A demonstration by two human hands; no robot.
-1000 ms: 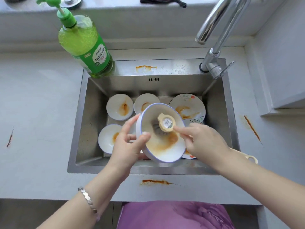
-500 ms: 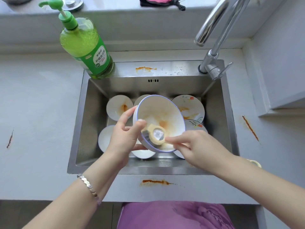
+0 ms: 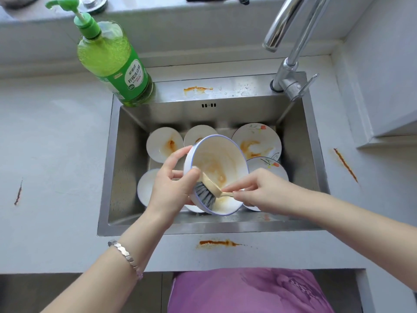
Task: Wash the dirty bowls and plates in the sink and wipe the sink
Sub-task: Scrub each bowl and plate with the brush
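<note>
Above the steel sink point(image 3: 126, 168) my left hand point(image 3: 171, 184) grips a white bowl with a blue rim point(image 3: 225, 159), tilted toward me and smeared with orange sauce. My right hand point(image 3: 264, 190) pinches the cream handle of a dish brush point(image 3: 208, 190); its grey bristles press on the bowl's near inner wall. Below lie more dirty dishes: a small white bowl point(image 3: 163, 143), another bowl point(image 3: 198, 134) partly hidden, a white bowl at the left point(image 3: 145, 188), a flowered plate point(image 3: 257, 141) and a second flowered plate point(image 3: 270, 166).
A green dish soap bottle point(image 3: 112, 62) stands at the sink's back left corner. The chrome faucet point(image 3: 291, 64) rises at the back right. Orange stains mark the sink's back ledge point(image 3: 197, 89), the front counter edge point(image 3: 216, 242) and the right counter point(image 3: 345, 164).
The brush has swept from the bowl's middle down to its near wall and turned, so its bristles now show. The bowl has tipped a little more toward me in my left hand.
</note>
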